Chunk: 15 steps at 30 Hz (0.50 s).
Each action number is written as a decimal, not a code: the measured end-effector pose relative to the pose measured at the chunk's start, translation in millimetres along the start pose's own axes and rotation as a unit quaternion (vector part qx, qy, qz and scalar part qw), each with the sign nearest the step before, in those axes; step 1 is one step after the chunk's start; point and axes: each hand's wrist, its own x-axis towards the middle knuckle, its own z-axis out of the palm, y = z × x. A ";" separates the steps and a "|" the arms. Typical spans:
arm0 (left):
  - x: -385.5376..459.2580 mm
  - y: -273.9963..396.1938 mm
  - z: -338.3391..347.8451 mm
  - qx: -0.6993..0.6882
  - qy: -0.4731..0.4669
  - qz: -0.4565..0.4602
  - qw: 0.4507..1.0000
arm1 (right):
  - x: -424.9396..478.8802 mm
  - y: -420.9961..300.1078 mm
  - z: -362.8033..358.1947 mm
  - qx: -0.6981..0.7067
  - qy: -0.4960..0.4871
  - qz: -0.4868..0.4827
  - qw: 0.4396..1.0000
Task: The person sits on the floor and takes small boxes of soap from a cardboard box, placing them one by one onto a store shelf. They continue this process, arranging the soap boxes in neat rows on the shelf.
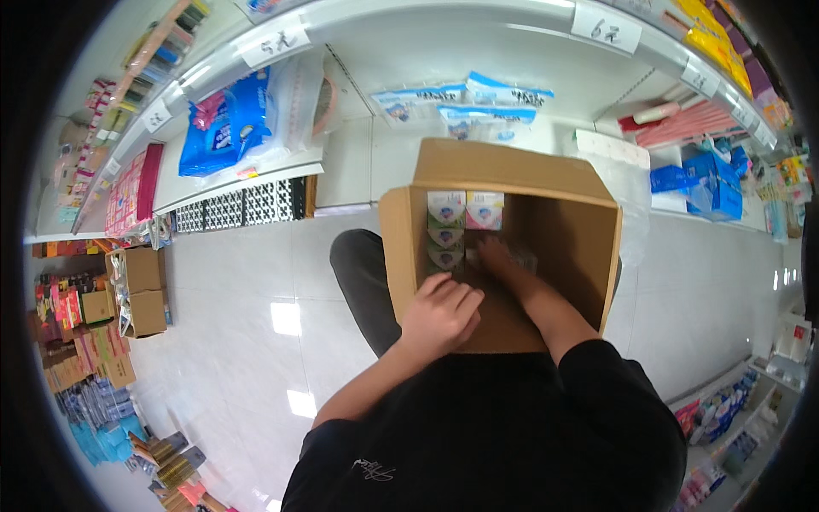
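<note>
An open cardboard box stands before me, its flaps folded outward. Along its left inner side lie several small green-and-white soap boxes, and beside the top one is a pink-and-white soap box. My left hand is at the near left rim of the carton, fingers curled, near the lowest green box; whether it holds anything is hidden. My right hand reaches down inside the carton, below the pink box. It is next to a pale, clear-wrapped item in shadow, and its fingertips are hard to see.
A white shelf with blue-and-white packets runs behind the carton. Blue packages lie at left, pink rods and blue boxes at right. Other cardboard boxes stand on the tiled floor at far left.
</note>
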 end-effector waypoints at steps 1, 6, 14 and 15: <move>3.8 1.2 -2.1 -0.001 -0.007 0.010 1.000 | 3.1 14.5 20.1 0.038 -0.001 0.002 0.999; -0.5 -6.0 4.9 0.016 0.028 0.003 0.999 | -2.1 -13.3 -52.0 0.069 -0.105 0.023 0.992; 35.5 -15.9 -6.6 -0.051 0.079 -0.032 0.995 | 11.7 -11.6 -181.9 0.185 -0.156 -0.283 0.928; 39.8 -17.9 -11.3 -0.052 0.087 -0.032 0.994 | -6.7 -15.7 -213.8 0.250 -0.121 -0.309 0.910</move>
